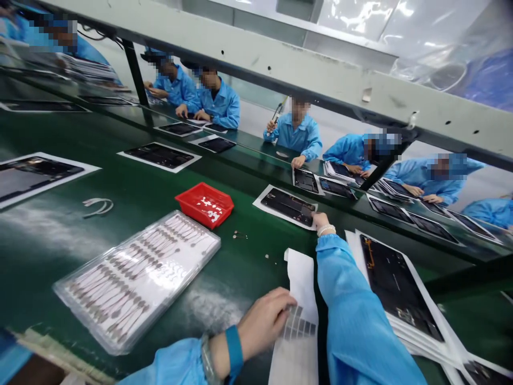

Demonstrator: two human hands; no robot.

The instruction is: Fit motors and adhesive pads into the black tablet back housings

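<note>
My left hand (265, 320) rests at the bottom centre, fingers curled down onto a white sheet of small grey stickers (298, 326), pinning its left edge. My right arm, in a blue sleeve, stretches forward across the belt. At its end, my right hand (320, 219) closes on the near right corner of a dark panel (287, 205) that lies on a white sheet. Its fingertips are mostly hidden.
A clear tray of thin metal parts (136, 278) and a red bin (204, 203) lie to the left on the green conveyor belt (52, 224). A stack of dark panels (396, 283) sits on the right. Several workers in blue sit along the far side.
</note>
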